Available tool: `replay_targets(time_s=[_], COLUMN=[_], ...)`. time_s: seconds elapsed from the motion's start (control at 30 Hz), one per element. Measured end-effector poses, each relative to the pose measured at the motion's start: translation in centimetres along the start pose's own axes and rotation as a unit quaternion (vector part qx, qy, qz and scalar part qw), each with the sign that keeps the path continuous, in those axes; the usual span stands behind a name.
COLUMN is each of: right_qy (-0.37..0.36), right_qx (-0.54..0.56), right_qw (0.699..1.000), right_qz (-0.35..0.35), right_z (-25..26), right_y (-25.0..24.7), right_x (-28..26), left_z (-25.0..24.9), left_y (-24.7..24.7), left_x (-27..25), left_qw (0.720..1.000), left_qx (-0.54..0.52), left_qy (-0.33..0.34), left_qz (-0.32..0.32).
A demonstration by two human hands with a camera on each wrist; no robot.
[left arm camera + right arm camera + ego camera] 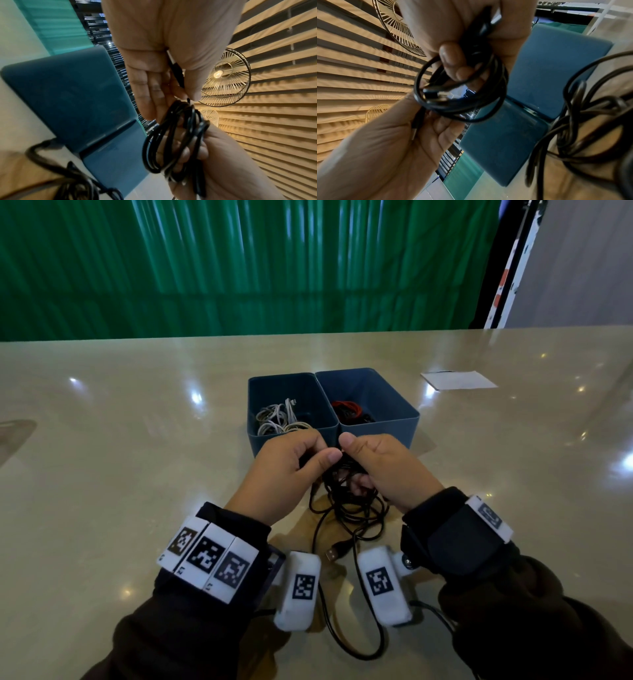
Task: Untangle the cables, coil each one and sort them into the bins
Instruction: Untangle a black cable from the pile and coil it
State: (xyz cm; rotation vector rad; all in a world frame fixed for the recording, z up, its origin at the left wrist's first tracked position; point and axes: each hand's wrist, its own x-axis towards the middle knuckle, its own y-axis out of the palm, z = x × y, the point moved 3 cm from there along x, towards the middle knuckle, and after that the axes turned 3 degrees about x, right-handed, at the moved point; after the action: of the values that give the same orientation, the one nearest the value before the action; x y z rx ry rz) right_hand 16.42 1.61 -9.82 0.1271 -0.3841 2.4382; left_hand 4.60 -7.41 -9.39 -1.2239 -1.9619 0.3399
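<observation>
Gripped between both hands just in front of two blue bins, a black cable [346, 494] is held above the table [137, 440]. The left hand [291, 470] is curled, with the cable's end pinched between thumb and fingers, as is seen in the left wrist view [178, 75]. The right hand [383, 467] is closed around a bundle of black loops, which are wrapped about its fingers [452, 60] in the right wrist view. More of the black cable is left hanging below the hands in a loose tangle, and a USB plug [331, 554] is seen lying on the table between the wrists. The left bin [255, 392] is filled with coiled white cables [277, 419]; the right bin [394, 395] is filled with red and black cables [347, 409]. The two bins are set touching side by side. A white sheet of paper [459, 380] is laid on the table, well apart to the right of the bins. A green curtain [239, 261] is hung behind the table.
</observation>
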Motion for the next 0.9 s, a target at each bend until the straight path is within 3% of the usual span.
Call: replay_targets(time_s=[0.1, 0.2, 0.43, 0.53, 0.73, 0.9], right_qy=[-0.041, -0.064, -0.076, -0.073, -0.092, -0.075], right_qx=[-0.010, -0.001, 0.210, 0.222, 0.187, 0.296], right_qw=[0.997, 0.995, 0.971, 0.968, 0.978, 0.952], right_qz=[-0.060, -0.075, 0.085, 0.095, 0.022, 0.027], right_z=[-0.2, 0.0, 0.1, 0.5, 0.4, 0.5], right_y=[-0.1, -0.1, 0.2, 0.2, 0.4, 0.8], right_x=[0.3, 0.1, 0.1, -0.2, 0.0, -0.2], left_z=[0.0, 0.1, 0.6, 0.7, 1.1, 1.1], left_y=[0.4, 0.8, 0.9, 0.6, 0.7, 0.8], left_x=[-0.1, -0.1, 0.1, 0.1, 0.0, 0.0], left_qw=[0.996, 0.980, 0.937, 0.936, 0.951, 0.963], left_qx=[-0.064, -0.174, -0.317, -0.318, -0.279, -0.244], left_qy=[-0.054, -0.097, -0.149, -0.148, -0.126, -0.105], left_qz=[-0.008, -0.009, -0.014, -0.013, 0.040, 0.035])
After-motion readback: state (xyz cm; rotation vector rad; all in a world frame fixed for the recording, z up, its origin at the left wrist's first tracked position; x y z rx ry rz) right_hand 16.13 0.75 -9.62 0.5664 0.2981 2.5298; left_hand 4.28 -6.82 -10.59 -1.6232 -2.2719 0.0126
